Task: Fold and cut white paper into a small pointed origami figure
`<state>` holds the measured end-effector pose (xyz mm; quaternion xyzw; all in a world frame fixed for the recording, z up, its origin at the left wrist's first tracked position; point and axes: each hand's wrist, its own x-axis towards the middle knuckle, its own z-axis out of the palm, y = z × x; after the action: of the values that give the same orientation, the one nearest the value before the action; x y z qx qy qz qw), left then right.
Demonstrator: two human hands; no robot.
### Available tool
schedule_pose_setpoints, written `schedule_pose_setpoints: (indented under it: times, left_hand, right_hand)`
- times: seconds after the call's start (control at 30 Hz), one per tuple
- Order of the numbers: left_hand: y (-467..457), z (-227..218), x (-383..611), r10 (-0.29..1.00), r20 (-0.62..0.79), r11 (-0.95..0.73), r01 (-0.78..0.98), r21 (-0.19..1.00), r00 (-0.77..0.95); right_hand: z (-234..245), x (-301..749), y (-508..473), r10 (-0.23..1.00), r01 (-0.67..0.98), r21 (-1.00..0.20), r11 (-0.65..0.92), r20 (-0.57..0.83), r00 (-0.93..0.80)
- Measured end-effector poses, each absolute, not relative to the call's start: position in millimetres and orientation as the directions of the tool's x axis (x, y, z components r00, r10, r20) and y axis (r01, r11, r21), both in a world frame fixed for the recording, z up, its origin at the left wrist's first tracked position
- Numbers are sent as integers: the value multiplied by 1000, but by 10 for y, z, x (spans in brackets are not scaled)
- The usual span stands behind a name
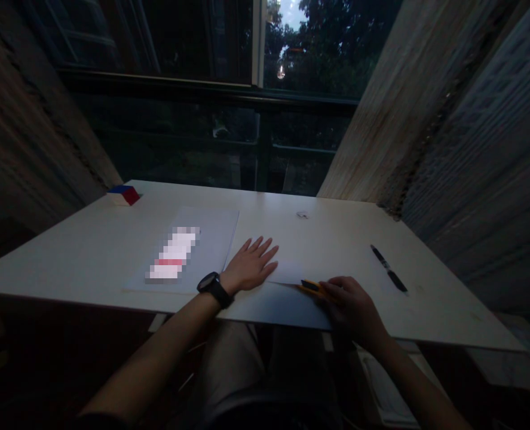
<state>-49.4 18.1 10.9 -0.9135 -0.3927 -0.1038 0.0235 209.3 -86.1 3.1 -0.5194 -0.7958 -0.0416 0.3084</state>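
Under a dark window (318, 54), a white surface (444, 316) spreads before the person; with twelve o'clock toward the glass, a coloured cube (123, 195) sits at ten and a blank-edged white paper (215, 239), its middle blurred, lies at nine. Near the centre the left hand (250, 266) rests palm down, fingers spread and grasping nothing. Just beside its thumb, toward four o'clock, lies a thin white sheet (287, 273), probably light, limp and easily creased, best pressed flat near its edge. Next, at four, a yellow cutter (313, 287) with a black end meets that sheet's edge; it should be light, stiff and fairly grippy, best held by the body, clear of the tip. The right hand (352, 304) has its fingers closed around it; whether a blade is out cannot be told. A black pen (389, 269) lies at three.
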Motion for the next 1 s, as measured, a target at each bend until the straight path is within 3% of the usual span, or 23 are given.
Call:
schedule_pose_setpoints:
  times: [0.27, 0.4, 0.5, 0.67, 0.8, 1.0]
  left_hand:
    - [174, 108, -497, 711, 213, -690, 723, 31, 670]
    - [181, 93, -495, 709, 218, -690, 723, 18, 671]
    - [187, 84, -492, 707, 222, -689, 724, 6, 671]
    - [188, 81, -489, 706, 231, -690, 724, 6, 670]
    - [183, 86, -487, 704, 234, -693, 721, 14, 671]
    - [184, 81, -481, 705, 236, -691, 723, 17, 669]
  right_hand:
    - [36, 2038, -874, 825, 845, -285, 453, 492, -277]
    - [168, 1979, -724, 897, 824, -408, 393, 369, -245]
    - [337, 1879, -578, 964, 803, -538, 257, 205, -171]
    - [517, 1742, -405, 992, 663, -747, 52, -40, -124]
    - [499, 1719, -351, 991, 489, -871, -50, -103, -80]
    - [464, 1748, -335, 989, 325, -940, -106, -132, -60]
